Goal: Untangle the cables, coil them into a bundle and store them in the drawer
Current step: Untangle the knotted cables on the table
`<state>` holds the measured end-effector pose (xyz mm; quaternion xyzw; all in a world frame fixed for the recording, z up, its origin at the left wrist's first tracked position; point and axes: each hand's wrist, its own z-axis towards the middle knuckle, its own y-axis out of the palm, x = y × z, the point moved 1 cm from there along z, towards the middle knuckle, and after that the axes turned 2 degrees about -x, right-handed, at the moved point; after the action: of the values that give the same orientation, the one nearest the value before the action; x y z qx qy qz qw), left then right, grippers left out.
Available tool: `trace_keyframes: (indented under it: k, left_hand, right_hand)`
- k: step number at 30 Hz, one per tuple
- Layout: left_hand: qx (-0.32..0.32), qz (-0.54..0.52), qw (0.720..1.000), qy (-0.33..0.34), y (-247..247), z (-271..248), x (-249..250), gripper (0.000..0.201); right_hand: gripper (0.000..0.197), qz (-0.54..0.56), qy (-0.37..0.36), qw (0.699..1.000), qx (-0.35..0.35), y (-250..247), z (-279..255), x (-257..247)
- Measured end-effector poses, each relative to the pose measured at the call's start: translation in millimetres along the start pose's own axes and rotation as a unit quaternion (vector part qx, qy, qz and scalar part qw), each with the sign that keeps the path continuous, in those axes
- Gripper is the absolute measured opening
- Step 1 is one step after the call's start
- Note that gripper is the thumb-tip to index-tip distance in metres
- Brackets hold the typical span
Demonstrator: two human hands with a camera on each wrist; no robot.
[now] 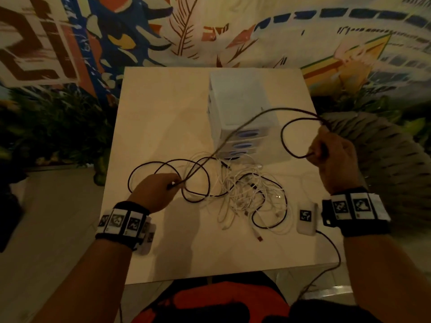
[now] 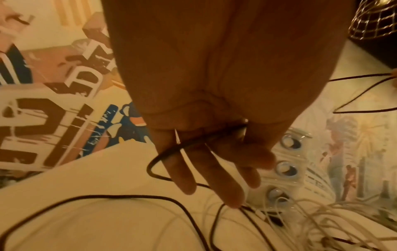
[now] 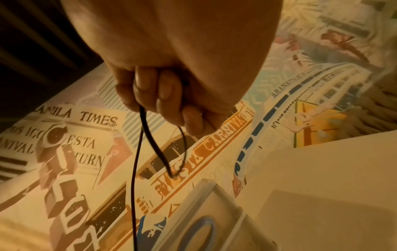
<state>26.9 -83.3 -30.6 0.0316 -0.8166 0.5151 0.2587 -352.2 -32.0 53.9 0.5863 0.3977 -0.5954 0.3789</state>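
Left hand: left hand [image 1: 155,191] is low over the near-left part of the surface, thumb and forefinger pinching the dark cable [image 1: 245,127]; in the left wrist view the other fingers [image 2: 206,171] reach out fairly straight, with the cable crossing them at their base.
Right hand: right hand [image 1: 334,157] is raised over the right side, fingers [image 3: 169,95] curled into a fist round the same dark cable, a small loop of which hangs out of the fist.
Dark cable: strung in the air between the two hands, arching above the drawer unit; its remaining length lies in wide loops on the surface by the left hand and runs into the tangle.
White cables: white cables [image 1: 235,190] lie in a knotted heap near the middle of the surface, between the hands, with dark loops threaded through; one connector end [image 1: 259,238] sticks out toward the near edge.
Small device: small white device [image 1: 306,217] with a black-and-white marker lies just beside the right wrist, a dark lead trailing off the near edge.
Surface: pale square surface [image 1: 163,117].
Drawer unit: white drawer unit [image 1: 242,113] stands just beyond the heap, its drawer fronts with blue oval handles facing the cables and looking closed.
Wall: painted mural [image 1: 140,31] behind.
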Motion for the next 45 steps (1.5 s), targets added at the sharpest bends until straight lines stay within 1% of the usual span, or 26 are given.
trace_keyframes:
  k: [2, 4, 5, 7, 9, 10, 12, 14, 16, 18, 20, 22, 24, 25, 27, 30, 32, 33, 34, 36, 38, 39, 40, 42, 43, 45]
  left_hand:
    - [0.006, -0.017, 1.0, -0.01, -6, 0, -5, 0.016]
    - [0.029, -0.052, 0.998, 0.018, -15, -1, 5, 0.018]
    - [0.042, -0.065, 0.996, 0.037, -21, -2, 14, 0.018]
    - [0.063, -0.081, 0.992, 0.07, -33, -4, 35, 0.015]
    - [0.069, -0.065, 0.991, 0.095, -42, -3, 55, 0.013]
    - [0.066, -0.039, 0.991, 0.107, -44, -3, 63, 0.014]
    - [0.057, 0.008, 0.989, 0.138, -47, -2, 75, 0.017]
    - [0.054, 0.025, 0.984, 0.167, -48, -2, 84, 0.02]
    - [0.072, 0.023, 0.977, 0.197, -50, -4, 89, 0.024]
    - [0.092, 0.001, 0.976, 0.197, -53, -5, 88, 0.018]
    - [0.116, -0.015, 0.977, 0.178, -58, -4, 80, 0.012]
    - [0.136, -0.013, 0.977, 0.163, -63, -3, 71, 0.011]
    - [0.151, -0.01, 0.977, 0.148, -65, -1, 59, 0.014]
    - [0.155, -0.015, 0.978, 0.138, -65, 0, 53, 0.015]
    - [0.162, -0.023, 0.98, 0.117, -64, 5, 41, 0.013]
    - [0.172, -0.018, 0.981, 0.085, -61, 10, 25, 0.011]
    - [0.172, -0.017, 0.982, 0.072, -58, 12, 19, 0.013]
    - [0.169, -0.018, 0.983, 0.065, -57, 12, 17, 0.016]
    - [0.163, -0.023, 0.985, 0.056, -55, 12, 17, 0.019]
    - [0.146, -0.057, 0.987, 0.036, -55, 12, 21, 0.028]
    - [0.135, -0.122, 0.983, 0.028, -57, 10, 31, 0.039]
    - [0.136, -0.148, 0.979, 0.03, -60, 9, 38, 0.041]
    - [0.139, -0.167, 0.976, 0.034, -64, 8, 45, 0.042]
    - [0.145, -0.189, 0.97, 0.042, -73, 6, 59, 0.044]
    - [0.146, -0.192, 0.969, 0.047, -78, 4, 65, 0.044]
    - [0.144, -0.195, 0.968, 0.065, -89, 0, 77, 0.044]
  right_hand:
    - [0.053, -0.048, 0.014, 0.998, -0.026, 0, 0, 3]
    - [0.051, -0.139, 0.022, 0.986, -0.095, 12, -8, 7]
    - [0.051, -0.143, 0.029, 0.98, -0.132, 23, -14, 11]
    - [0.045, -0.09, 0.05, 0.976, -0.191, 50, -29, 12]
    - [0.038, 0.004, 0.062, 0.973, -0.221, 78, -41, 11]
    - [0.036, 0.034, 0.055, 0.971, -0.23, 92, -47, 9]
    - [0.034, 0.003, 0.009, 0.969, -0.246, 113, -51, 8]
    - [0.03, -0.096, -0.051, 0.956, -0.272, 127, -53, 6]
    - [0.024, -0.191, -0.094, 0.934, -0.288, 134, -52, 6]
    - [0.026, -0.288, -0.132, 0.906, -0.28, 135, -51, 11]
    - [0.04, -0.356, -0.149, 0.886, -0.257, 130, -48, 20]
    - [0.051, -0.373, -0.172, 0.888, -0.206, 121, -44, 24]
    - [0.054, -0.369, -0.202, 0.896, -0.141, 111, -40, 15]
    - [0.056, -0.371, -0.225, 0.894, -0.11, 105, -37, 9]
    - [0.055, -0.383, -0.264, 0.883, -0.056, 91, -28, -1]
    - [0.062, -0.433, -0.277, 0.857, 0.018, 67, -9, -5]
    - [0.061, -0.458, -0.285, 0.841, 0.042, 54, -4, -7]
    - [0.061, -0.467, -0.274, 0.84, 0.029, 50, -5, -10]
    - [0.062, -0.468, -0.246, 0.849, 0.001, 49, -8, -12]
    - [0.067, -0.437, -0.154, 0.883, -0.076, 54, -19, -15]
    - [0.071, -0.331, -0.042, 0.927, -0.171, 61, -32, -12]
    - [0.072, -0.276, -0.006, 0.937, -0.213, 67, -37, -11]
    - [0.072, -0.248, 0.002, 0.936, -0.249, 71, -42, -9]
    - [0.069, -0.242, -0.021, 0.922, -0.3, 81, -48, -5]
    - [0.069, -0.235, -0.031, 0.919, -0.314, 86, -51, -3]
    - [0.074, -0.207, -0.021, 0.927, -0.312, 95, -54, -4]
